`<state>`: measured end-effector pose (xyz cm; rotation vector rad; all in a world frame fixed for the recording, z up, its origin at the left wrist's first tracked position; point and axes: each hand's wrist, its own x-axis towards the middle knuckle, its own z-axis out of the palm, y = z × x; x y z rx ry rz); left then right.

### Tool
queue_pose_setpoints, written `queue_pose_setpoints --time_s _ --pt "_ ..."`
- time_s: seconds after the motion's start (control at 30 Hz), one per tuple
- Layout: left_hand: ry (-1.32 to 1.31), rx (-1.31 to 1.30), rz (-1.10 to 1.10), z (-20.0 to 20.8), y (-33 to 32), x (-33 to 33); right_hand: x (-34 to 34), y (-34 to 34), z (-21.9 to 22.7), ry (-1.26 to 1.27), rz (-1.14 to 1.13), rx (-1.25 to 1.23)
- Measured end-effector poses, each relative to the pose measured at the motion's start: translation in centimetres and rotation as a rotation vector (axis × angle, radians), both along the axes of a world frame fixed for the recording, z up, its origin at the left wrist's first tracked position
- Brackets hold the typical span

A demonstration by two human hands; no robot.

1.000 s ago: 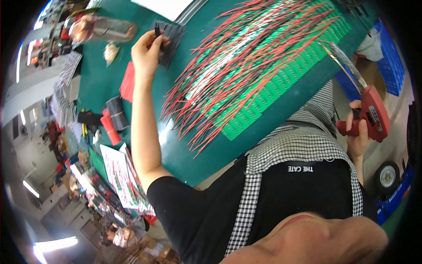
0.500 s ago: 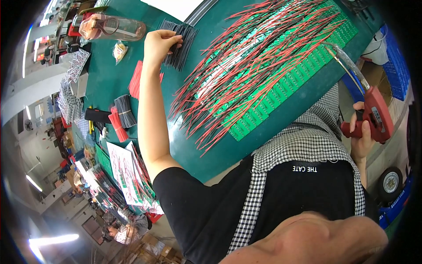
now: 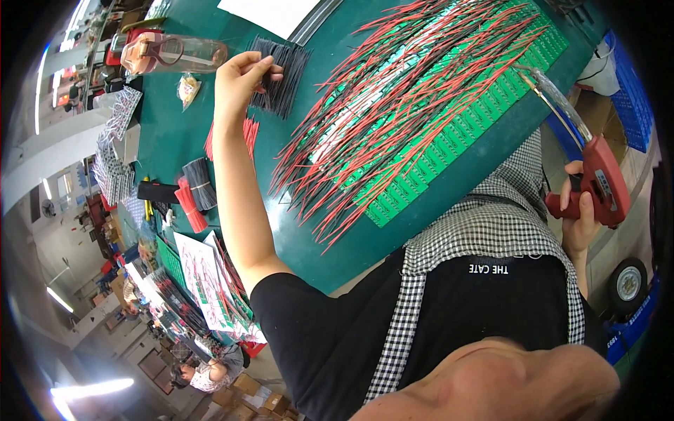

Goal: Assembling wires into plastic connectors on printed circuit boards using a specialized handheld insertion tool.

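Close beside the checked apron [image 3: 484, 228], on the right, the right hand [image 3: 579, 223] has its grip wrapped around the handle of a red plastic soldering gun [image 3: 606, 186] with a slim metal front end [image 3: 574, 118]. The gun looks rigid and moderately light; the plastic handle is the place to hold it, since the metal may be hot.

Beyond the apron, on the green tabletop [image 3: 330, 263], lie thin green printed circuit boards [image 3: 397, 195] set in rows, with long red and black plastic-coated wires [image 3: 421, 91] spread over them. The boards seem stiff, light and rather fragile, best taken by their edges; the wires over them look springy and apt to tangle.

Farther out, the left hand [image 3: 242, 83] is at the near side of a loose pile of thin black wires [image 3: 286, 84], its fingers bent; I cannot tell whether this grip pinches a wire or is free. Each strand should be very light, flexible and a little slippery, easiest to take singly between thumb and fingertip near one end. A pile of short red wires [image 3: 250, 137] lies next to the forearm, partly hidden by it.

Past the hand lies a translucent pinkish bottle [image 3: 202, 55], on its side.
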<state>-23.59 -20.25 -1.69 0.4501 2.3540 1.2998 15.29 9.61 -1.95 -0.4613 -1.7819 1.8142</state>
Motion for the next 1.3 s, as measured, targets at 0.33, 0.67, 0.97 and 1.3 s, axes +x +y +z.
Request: queue_pose_setpoints --time_s 0.33,0.67,0.97,1.3 --pt "0.171 0.524 0.152 -2.3 0.1 6.3 -0.3 -0.3 -0.1 0.020 0.044 -0.002" --pt "-0.883 0.475 -0.506 2.7 8.1 19.5 -5.9 -0.4 -0.6 0.134 0.136 1.078" --pt "-0.866 0.519 -0.461 1.1 6.8 21.1 -7.5 -2.8 -0.6 0.392 0.453 0.915" --pt "0.263 0.025 -0.413 -1.3 -0.5 25.2 -9.8 -1.4 -1.7 0.027 0.687 -0.986"
